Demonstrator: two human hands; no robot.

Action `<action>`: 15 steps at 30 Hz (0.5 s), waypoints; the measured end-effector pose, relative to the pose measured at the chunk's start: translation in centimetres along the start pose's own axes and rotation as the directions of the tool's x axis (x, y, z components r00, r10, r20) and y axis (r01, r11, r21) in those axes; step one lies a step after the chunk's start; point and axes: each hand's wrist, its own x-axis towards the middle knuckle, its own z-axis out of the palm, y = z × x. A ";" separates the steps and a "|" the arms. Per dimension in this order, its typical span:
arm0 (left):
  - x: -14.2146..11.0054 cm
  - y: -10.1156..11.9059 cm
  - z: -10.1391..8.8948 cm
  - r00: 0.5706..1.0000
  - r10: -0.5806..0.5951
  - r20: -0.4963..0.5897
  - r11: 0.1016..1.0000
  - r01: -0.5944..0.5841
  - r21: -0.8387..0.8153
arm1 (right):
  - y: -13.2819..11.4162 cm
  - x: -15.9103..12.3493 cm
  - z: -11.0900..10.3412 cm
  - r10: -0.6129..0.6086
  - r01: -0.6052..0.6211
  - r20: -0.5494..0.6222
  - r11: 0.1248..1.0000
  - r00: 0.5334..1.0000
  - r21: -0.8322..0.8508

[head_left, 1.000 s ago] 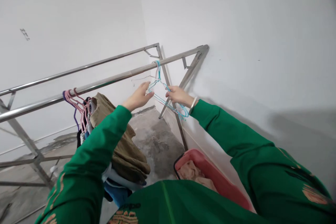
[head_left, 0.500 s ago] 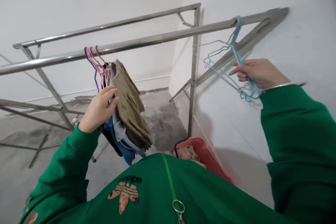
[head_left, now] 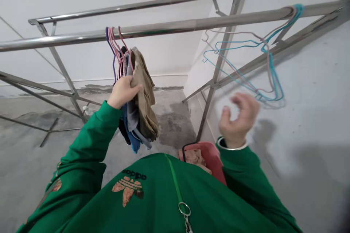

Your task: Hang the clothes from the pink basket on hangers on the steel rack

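Note:
A steel drying rack's front rail [head_left: 169,27] crosses the view. A bundle of clothes [head_left: 142,102] hangs from it on pink and purple hangers [head_left: 115,45]; an olive-brown garment is outermost. My left hand [head_left: 122,91] grips this bundle near the top. Further right, several empty blue and pink wire hangers [head_left: 262,65] dangle from the rail. My right hand [head_left: 237,120] hovers below them, blurred, fingers curled and apart, holding nothing.
A red basket [head_left: 210,158] with beige cloth in it sits on the concrete floor by the white wall. The rack's rear rail [head_left: 136,6] and slanted legs [head_left: 213,83] stand behind and beside the clothes. My green jacket fills the bottom of the view.
My right hand has let go of the empty wire hangers and dropped below them. My left hand has closed on the hanging clothes. The view has swung left.

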 end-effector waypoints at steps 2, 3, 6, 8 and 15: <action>-2.3 0.2 0.3 1.000 0.005 0.002 0.994 -0.005 0.112 | -3.5 -1.9 1.9 0.041 -0.089 0.212 0.970 0.976 0.224; -3.6 0.2 0.5 0.999 0.028 -0.031 0.989 -0.024 0.143 | -5.0 -2.7 3.0 0.041 -0.157 0.330 0.929 0.943 0.335; -7.1 -0.1 1.1 0.981 0.142 -0.133 0.969 -0.110 0.222 | -7.9 -4.2 6.3 -0.076 -0.321 0.572 0.764 0.817 0.560; -8.8 0.0 1.6 0.967 0.212 -0.143 0.935 -0.158 0.318 | -8.9 -4.4 8.1 -0.176 -0.369 0.647 0.698 0.742 0.614; -11.8 1.0 2.9 0.920 0.377 -0.104 0.804 -0.270 0.529 | -11.6 -4.0 12.1 -0.332 -0.299 0.571 0.600 0.750 0.742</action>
